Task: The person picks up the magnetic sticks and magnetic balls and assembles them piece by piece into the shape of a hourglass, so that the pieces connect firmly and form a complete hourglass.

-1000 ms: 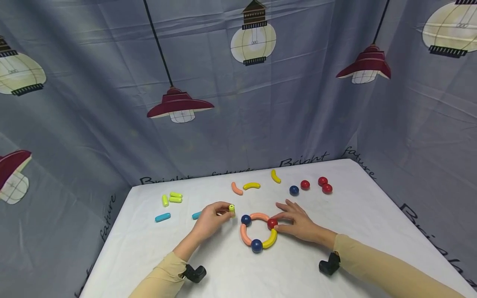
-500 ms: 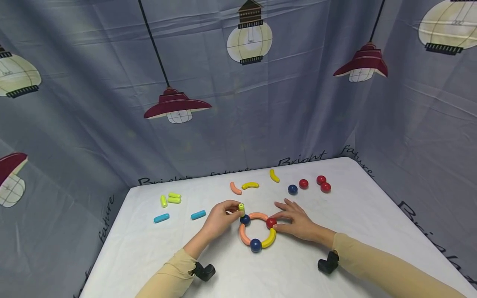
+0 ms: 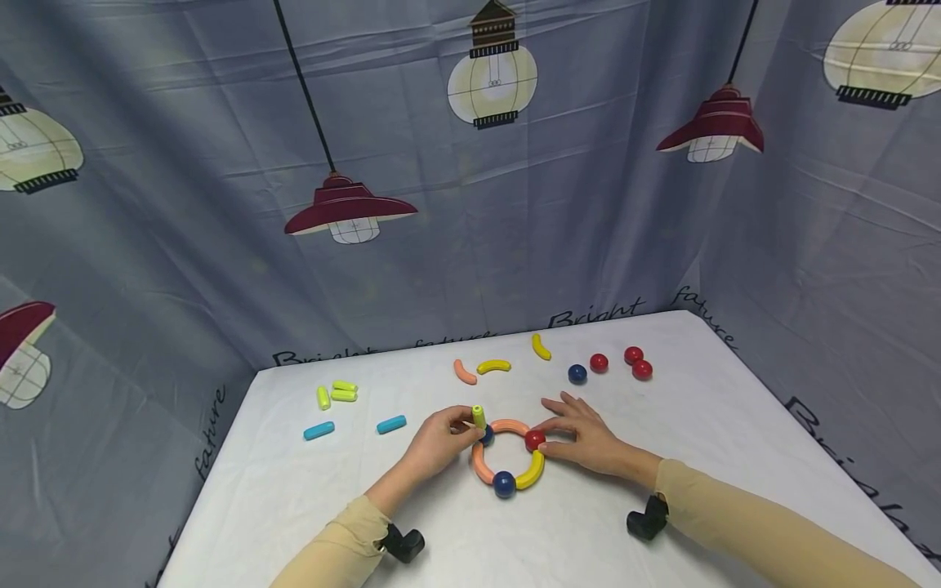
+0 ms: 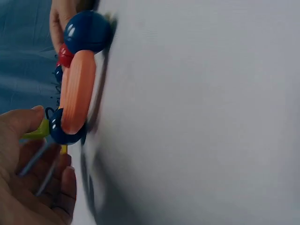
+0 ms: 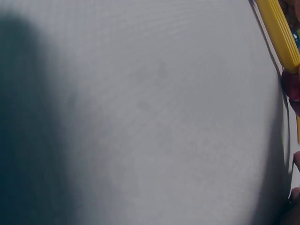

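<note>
A ring of curved sticks and balls lies on the table: two salmon curved sticks (image 3: pixel 481 464), a yellow curved stick (image 3: pixel 532 471), a near blue ball (image 3: pixel 504 484), a far-left blue ball (image 3: pixel 488 434) and a red ball (image 3: pixel 534 441). My left hand (image 3: pixel 439 445) pinches a short lime-green stick (image 3: pixel 479 416), which stands roughly upright on the far-left blue ball. In the left wrist view the green stick (image 4: pixel 40 130) meets that ball, partly hidden by thumb and fingers. My right hand (image 3: pixel 591 441) holds the red ball between thumb and fingertips.
Lime-green sticks (image 3: pixel 344 395) and two blue sticks (image 3: pixel 391 425) lie at the left. Behind the ring are a salmon curved stick (image 3: pixel 465 372) and yellow curved sticks (image 3: pixel 494 367). Farther right sit a loose blue ball (image 3: pixel 577 374) and several red balls (image 3: pixel 599 363).
My left hand has carried the green stick rightward from beside the ring onto the far-left blue ball, then shifted slightly down. My right hand has stayed at the red ball.
</note>
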Action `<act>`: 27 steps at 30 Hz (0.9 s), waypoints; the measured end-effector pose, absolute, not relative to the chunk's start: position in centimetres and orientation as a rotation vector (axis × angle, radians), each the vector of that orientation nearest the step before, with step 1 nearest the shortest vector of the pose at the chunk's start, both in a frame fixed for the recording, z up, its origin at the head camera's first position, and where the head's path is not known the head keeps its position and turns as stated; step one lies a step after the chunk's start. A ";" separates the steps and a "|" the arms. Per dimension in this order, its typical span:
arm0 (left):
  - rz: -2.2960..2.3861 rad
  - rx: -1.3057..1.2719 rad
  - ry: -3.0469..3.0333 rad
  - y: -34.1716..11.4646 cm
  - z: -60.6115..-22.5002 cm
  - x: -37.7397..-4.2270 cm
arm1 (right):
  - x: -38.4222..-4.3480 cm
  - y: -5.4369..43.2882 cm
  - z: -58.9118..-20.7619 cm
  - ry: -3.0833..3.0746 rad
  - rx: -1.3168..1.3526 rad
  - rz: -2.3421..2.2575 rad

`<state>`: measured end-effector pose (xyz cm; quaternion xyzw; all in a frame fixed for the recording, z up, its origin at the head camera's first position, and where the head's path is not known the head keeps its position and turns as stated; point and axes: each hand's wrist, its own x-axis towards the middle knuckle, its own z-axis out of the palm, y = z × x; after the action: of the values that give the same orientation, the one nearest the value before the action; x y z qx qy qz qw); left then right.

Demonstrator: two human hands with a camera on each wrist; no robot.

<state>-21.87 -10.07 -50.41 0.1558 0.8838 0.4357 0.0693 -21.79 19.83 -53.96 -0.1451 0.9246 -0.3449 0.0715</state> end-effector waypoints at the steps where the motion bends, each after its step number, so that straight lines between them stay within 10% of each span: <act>1: 1.282 0.458 2.664 -10.1 -50.4 -21.6 | -21.8 19.8 -54.0 2.777 -0.434 -1.038; 27: 0.926 0.479 2.856 -9.5 -51.6 -17.4 | -21.3 19.2 -53.8 2.779 -0.398 -1.218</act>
<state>-17.44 -9.49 -51.57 0.1575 0.9381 0.3043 0.0507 -21.27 19.24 -53.78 -0.1299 0.9074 -0.3975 0.0406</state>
